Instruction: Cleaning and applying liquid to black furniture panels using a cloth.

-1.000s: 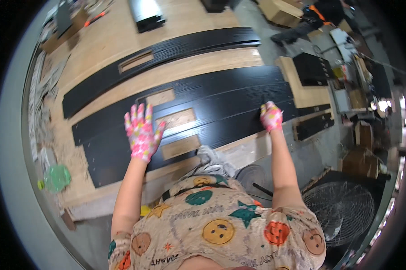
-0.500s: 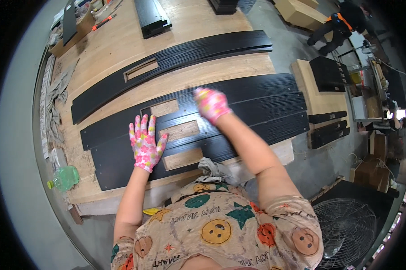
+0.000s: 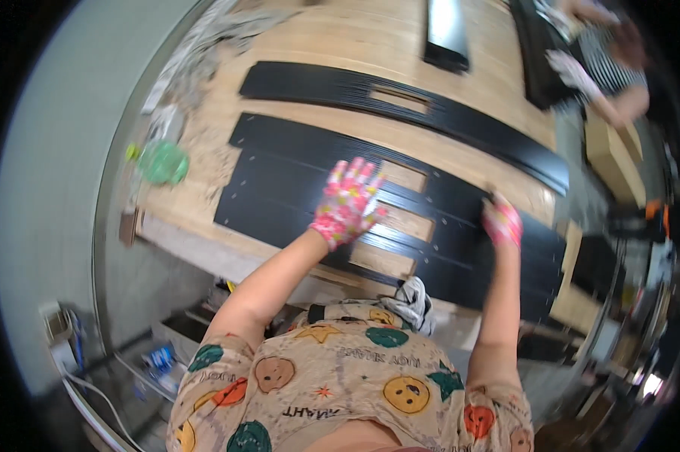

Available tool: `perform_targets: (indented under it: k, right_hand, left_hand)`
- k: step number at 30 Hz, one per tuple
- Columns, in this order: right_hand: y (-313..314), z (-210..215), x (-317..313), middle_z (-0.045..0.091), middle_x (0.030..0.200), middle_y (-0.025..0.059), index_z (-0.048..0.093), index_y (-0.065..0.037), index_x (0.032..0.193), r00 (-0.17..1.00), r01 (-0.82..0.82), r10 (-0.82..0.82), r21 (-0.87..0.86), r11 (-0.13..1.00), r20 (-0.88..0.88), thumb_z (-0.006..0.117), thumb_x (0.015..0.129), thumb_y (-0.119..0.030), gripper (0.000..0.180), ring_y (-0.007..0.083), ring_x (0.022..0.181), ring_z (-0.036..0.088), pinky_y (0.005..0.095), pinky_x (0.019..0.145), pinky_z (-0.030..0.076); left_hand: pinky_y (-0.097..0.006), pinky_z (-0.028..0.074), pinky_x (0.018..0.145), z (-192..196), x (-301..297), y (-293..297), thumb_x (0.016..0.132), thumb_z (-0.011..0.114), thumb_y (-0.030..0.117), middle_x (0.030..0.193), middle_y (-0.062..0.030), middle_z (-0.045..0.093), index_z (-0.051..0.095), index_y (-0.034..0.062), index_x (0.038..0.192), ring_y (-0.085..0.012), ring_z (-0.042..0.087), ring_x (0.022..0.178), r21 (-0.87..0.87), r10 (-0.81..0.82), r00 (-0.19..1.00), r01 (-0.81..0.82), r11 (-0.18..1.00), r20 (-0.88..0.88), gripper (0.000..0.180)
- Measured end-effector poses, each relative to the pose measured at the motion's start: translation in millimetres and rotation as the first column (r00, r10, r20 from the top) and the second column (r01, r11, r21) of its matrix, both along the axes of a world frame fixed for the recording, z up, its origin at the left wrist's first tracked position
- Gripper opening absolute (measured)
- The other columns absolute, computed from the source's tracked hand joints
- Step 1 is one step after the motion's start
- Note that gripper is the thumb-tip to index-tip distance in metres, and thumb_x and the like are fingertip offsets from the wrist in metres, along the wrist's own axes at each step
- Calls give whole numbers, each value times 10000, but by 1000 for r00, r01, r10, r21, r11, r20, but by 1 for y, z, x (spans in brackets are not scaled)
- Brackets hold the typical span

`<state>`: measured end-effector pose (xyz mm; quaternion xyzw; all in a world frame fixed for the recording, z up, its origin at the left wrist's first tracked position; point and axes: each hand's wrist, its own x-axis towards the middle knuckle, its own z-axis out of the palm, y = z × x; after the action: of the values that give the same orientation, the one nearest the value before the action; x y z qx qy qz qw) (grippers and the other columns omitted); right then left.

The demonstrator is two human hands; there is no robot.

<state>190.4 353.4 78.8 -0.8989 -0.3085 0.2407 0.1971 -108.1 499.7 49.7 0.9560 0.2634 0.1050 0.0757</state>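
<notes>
Black wood-grain boards (image 3: 279, 177) lie side by side on the wooden table, each with a rectangular cut-out showing bare wood. My left hand (image 3: 345, 207), in a pink floral glove, rests on or just over these boards. Its fingers are spread beside the cut-outs. My right hand (image 3: 502, 221), gloved alike, is closed over the boards right of the cut-outs. A small dark tip pokes out past its fingers, too blurred to name. Beyond lies another long black board (image 3: 325, 83) with one cut-out.
A green plastic bottle (image 3: 163, 162) lies at the table's left, near grey rags (image 3: 212, 45). More black boards (image 3: 445, 38) lie at the far side. At the far right, a person in white gloves (image 3: 573, 73) handles a dark board. Cartons (image 3: 615, 162) stand behind.
The view has turned, so the boards now slant down to the right. My right hand has shifted rightward along the boards, away from the cut-outs. My left hand stays spread beside them.
</notes>
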Motion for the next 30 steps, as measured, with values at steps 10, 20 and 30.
perform_targets:
  k: [10, 20, 30]
  right_hand:
    - [123, -18, -94, 644, 792, 208, 620, -46, 884, 888, -461, 455, 156, 874, 70, 623, 870, -272, 227, 375, 735, 625, 436, 706, 493]
    - [291, -10, -189, 575, 838, 126, 574, -77, 889, -418, -907, 723, -204, -369, 551, 558, 780, -102, 114, 324, 853, 576, 415, 695, 481]
    - [308, -20, -209, 574, 972, 129, 544, -76, 985, -443, -891, 687, -198, -408, 577, 545, 746, -25, 245, 317, 921, 574, 417, 740, 496]
  left_hand:
    - [-436, 55, 1165, -13, 18, -23, 931, 388, 474, 1512, -179, 268, 318, -8, 1427, -310, 155, 1433, -92, 100, 992, -108, 990, -82, 695]
    - [-446, 124, 1158, -19, 48, -45, 903, 456, 434, 1491, -228, 271, 312, -36, 1420, -362, 207, 1403, -301, -26, 987, 74, 951, 159, 713]
    - [-464, 138, 1155, -27, 50, -49, 875, 479, 376, 1472, -262, 278, 338, -65, 1391, -387, 215, 1395, -317, -3, 965, 89, 944, 263, 693]
